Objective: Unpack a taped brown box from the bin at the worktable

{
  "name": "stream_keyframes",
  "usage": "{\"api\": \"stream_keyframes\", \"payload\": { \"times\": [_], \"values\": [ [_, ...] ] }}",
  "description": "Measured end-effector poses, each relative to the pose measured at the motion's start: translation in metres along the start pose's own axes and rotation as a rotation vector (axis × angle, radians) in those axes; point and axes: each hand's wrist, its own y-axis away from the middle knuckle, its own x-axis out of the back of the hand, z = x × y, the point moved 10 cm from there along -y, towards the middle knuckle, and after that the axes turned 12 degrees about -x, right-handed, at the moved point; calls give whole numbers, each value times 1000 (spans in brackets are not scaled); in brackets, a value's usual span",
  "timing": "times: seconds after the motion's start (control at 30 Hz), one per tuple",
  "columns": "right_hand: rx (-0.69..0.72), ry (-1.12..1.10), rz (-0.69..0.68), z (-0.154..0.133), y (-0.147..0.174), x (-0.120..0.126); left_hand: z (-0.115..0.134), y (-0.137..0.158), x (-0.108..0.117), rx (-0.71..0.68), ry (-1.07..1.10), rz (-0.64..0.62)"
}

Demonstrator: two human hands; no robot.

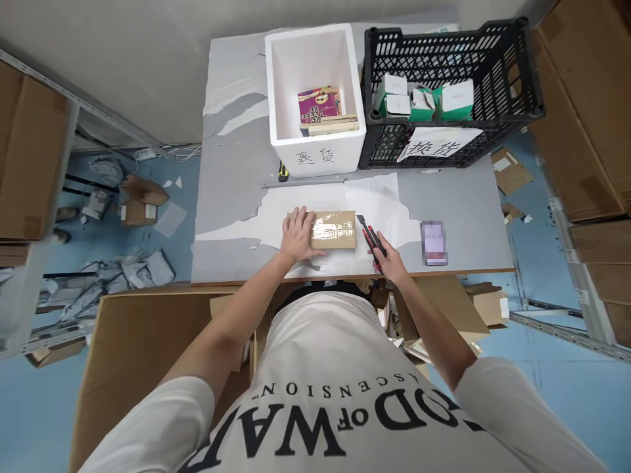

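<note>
A small brown cardboard parcel (335, 229) wrapped in clear tape lies on the grey table (236, 197) near its front edge. My left hand (298, 235) rests flat on the parcel's left end, fingers spread. My right hand (392, 261) grips a red and black utility knife (371, 238), whose tip points toward the parcel's right edge, just apart from it.
Behind the parcel stand a white foam box (315, 98) holding books and a black plastic crate (451, 92) with small green-and-white boxes. A blurred phone (434, 243) lies at right. A large open carton (148, 355) is below the table; cardboard stacks flank both sides.
</note>
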Motion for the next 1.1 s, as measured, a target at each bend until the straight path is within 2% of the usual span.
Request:
{"api": "stream_keyframes", "payload": {
  "times": [0.17,0.47,0.8,1.1],
  "values": [
    [14,19,-17,-2,2,-6,0,-14,-6,-80,-3,-69],
    [3,-44,-40,2,3,-8,0,-14,-6,-75,17,-53],
    [-6,52,-47,-3,3,-3,-2,-15,-5,-70,62,-35],
    [-29,71,-159,7,12,-2,-3,-18,-6,-62,64,-40]
  ]
}}
